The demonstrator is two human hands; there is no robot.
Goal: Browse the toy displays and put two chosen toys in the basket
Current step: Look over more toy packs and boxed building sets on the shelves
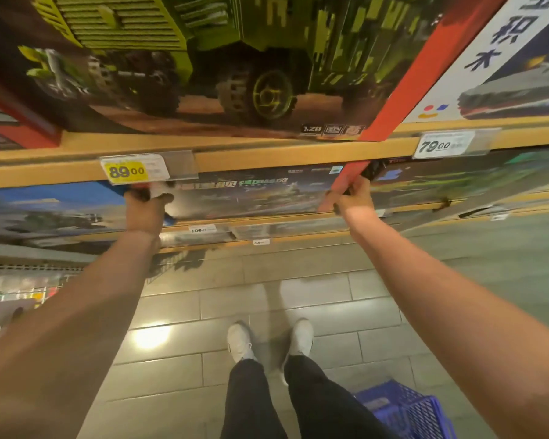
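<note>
At the front edge of the middle shelf, the fingers of the left hand [146, 210] curl around the left end of a wide, dark cardboard toy box [251, 194] printed with a military scene, while the fingers of the right hand [354, 198] curl around its red-edged right end; both hands grip the box at once, arms extended upward and forward. The box lies flat in the shelf bay beneath a tan wooden shelf board [267, 156], partly drawn toward the person; how far it projects cannot be told. A yellow price label reading 89.00 [127, 171] hangs on the board just above the left hand, and a white price label reading 79.00 [438, 145] hangs further right. On top of the board rests a large red-bordered box showing a green camouflage truck [235, 58], with a white-sided box [504, 68] just beside it on the right. Low at the right, a blue plastic lattice basket [415, 410] stands on the grey tiled floor [314, 296] near the person's right leg; its contents cannot be made out. White shoes [240, 342] stand on the tiles below.
</note>
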